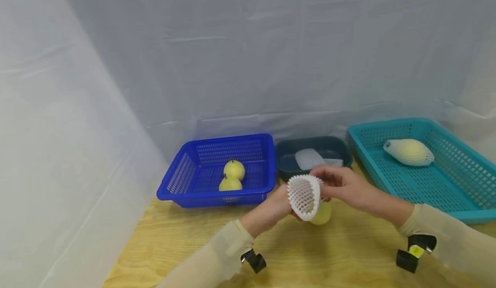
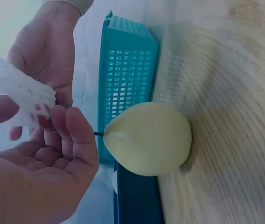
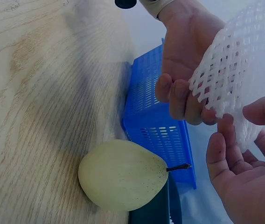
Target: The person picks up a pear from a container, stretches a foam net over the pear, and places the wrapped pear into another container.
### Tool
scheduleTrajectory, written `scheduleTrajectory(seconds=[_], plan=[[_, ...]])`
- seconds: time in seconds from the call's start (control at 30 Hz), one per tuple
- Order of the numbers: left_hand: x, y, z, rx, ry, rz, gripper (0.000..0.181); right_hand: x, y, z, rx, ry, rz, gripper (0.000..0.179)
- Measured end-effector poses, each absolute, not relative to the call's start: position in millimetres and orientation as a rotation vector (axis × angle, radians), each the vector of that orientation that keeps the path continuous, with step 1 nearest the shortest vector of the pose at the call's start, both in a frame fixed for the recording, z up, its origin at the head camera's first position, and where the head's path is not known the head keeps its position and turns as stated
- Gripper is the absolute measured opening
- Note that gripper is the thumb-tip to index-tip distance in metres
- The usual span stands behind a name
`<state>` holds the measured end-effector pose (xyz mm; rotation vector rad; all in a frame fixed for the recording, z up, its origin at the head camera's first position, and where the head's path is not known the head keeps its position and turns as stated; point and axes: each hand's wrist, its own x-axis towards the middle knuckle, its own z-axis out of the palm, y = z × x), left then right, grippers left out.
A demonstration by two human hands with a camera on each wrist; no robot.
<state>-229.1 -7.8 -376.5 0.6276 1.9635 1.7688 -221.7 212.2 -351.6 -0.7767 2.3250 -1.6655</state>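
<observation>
A white foam fruit net (image 1: 304,196) is held between both hands above the table, its wide mouth spread open toward the head camera. My left hand (image 1: 276,206) grips the net from the left, its fingers curled around it in the left wrist view. On the other side my right hand (image 1: 350,188) pinches the net's edge between thumb and fingers (image 3: 221,156). Just below the hands, a bare yellow pear (image 2: 149,138) stands upright on the wooden table with its stem up. The net partly hides this pear in the head view.
At the left, a blue basket (image 1: 217,199) contains two pears (image 1: 234,170). A dark teal bin (image 1: 284,152) behind the hands holds flat foam nets (image 1: 308,159). To the right, a turquoise basket (image 1: 410,189) contains a net-wrapped pear (image 1: 410,152).
</observation>
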Motion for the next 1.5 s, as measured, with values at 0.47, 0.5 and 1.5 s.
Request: scheduleTrajectory(seconds=[0.47, 0.5, 1.5], plan=[[-222.5, -3.6, -380.7, 0.641, 1.812, 1.809, 0.04, -222.6, 212.1, -357.9, -0.696, 2.32, -1.653, 0.045], [-222.0, -2.3, -380.8, 0.631, 1.805, 1.809, 0.039, -222.6, 212.5, -358.2, -0.699, 2.327, -1.651, 0.045], [-222.3, 10.0, -386.4, 0.464, 1.832, 2.106, 0.035, -220.2, 214.6, -358.7, -0.42, 2.255, -1.772, 0.049]])
